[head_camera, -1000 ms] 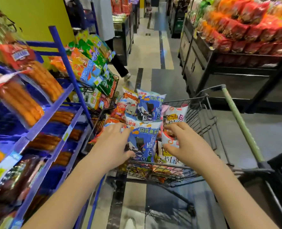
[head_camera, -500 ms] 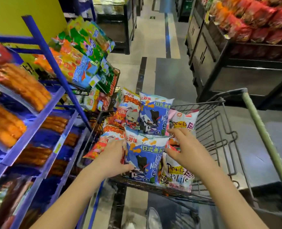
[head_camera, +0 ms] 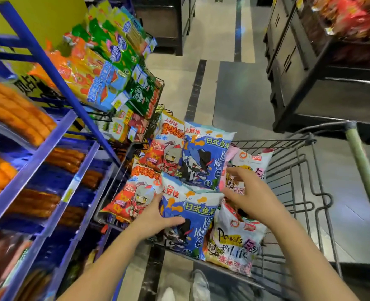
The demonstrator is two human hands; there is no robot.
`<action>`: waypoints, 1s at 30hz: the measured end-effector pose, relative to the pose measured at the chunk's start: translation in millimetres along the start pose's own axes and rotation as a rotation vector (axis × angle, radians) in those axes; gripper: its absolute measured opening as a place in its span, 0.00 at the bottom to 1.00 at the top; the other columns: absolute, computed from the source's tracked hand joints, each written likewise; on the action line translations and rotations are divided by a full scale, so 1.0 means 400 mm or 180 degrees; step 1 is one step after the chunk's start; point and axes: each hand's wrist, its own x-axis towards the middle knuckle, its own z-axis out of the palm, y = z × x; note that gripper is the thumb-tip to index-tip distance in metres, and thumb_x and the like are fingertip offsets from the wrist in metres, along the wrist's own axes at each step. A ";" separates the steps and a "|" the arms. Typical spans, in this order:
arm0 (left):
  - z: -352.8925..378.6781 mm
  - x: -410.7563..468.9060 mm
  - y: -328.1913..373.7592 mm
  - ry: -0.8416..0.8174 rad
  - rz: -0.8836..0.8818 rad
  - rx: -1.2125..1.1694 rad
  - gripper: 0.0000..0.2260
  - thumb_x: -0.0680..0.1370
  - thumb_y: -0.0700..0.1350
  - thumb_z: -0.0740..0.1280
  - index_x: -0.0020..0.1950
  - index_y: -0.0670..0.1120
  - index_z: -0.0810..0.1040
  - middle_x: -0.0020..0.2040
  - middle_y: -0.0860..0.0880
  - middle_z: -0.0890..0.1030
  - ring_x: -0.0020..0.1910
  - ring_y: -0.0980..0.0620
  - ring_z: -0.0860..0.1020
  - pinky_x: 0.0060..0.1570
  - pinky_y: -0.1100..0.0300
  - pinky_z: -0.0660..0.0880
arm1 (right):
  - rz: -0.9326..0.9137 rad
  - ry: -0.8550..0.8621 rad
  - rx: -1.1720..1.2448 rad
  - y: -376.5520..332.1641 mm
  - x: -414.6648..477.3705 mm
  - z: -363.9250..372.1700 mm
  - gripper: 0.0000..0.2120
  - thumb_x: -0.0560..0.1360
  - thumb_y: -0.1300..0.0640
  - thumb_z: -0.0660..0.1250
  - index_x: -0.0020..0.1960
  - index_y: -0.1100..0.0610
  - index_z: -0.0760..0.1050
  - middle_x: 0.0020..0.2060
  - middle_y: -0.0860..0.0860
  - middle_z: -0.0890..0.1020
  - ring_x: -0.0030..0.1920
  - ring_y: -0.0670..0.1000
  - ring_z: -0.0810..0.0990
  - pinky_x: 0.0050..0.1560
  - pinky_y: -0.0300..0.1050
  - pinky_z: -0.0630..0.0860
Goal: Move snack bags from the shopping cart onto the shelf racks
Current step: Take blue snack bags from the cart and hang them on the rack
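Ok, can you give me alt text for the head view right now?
Both hands reach into a shopping cart of snack bags: the left hand grips the near blue bag, the right hand rests on a white bag. Blue shelf racks stand left.

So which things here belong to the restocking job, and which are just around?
Job:
- left hand and right hand, both on the near blue snack bag
- other snack bags
- shopping cart
- wire rack

Just around:
- sausage packs on blue shelves
- dark display stand

Snack bags (head_camera: 203,157) heaped in wire cart (head_camera: 305,192)
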 end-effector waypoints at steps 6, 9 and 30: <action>-0.026 0.011 0.007 0.0458 0.0118 -0.0392 0.53 0.70 0.58 0.79 0.84 0.49 0.50 0.83 0.50 0.59 0.79 0.46 0.63 0.75 0.49 0.64 | 0.0215 0.0007 0.0605 0.044 0.095 0.001 0.24 0.76 0.49 0.74 0.69 0.50 0.74 0.62 0.46 0.80 0.63 0.47 0.78 0.67 0.51 0.75; -0.057 0.017 0.004 0.0739 0.0161 -0.0637 0.54 0.69 0.59 0.79 0.84 0.49 0.50 0.83 0.50 0.58 0.80 0.45 0.62 0.75 0.47 0.65 | 0.0542 0.0015 0.1074 0.074 0.147 0.006 0.25 0.74 0.48 0.75 0.68 0.50 0.73 0.60 0.47 0.81 0.60 0.47 0.81 0.66 0.54 0.77; -0.208 -0.076 0.079 0.0809 0.0773 -0.1849 0.38 0.67 0.65 0.80 0.74 0.63 0.70 0.69 0.58 0.80 0.68 0.48 0.79 0.70 0.40 0.71 | 0.1139 -0.0024 0.2096 0.079 0.306 0.172 0.54 0.52 0.33 0.84 0.71 0.53 0.67 0.62 0.49 0.81 0.58 0.53 0.82 0.64 0.55 0.79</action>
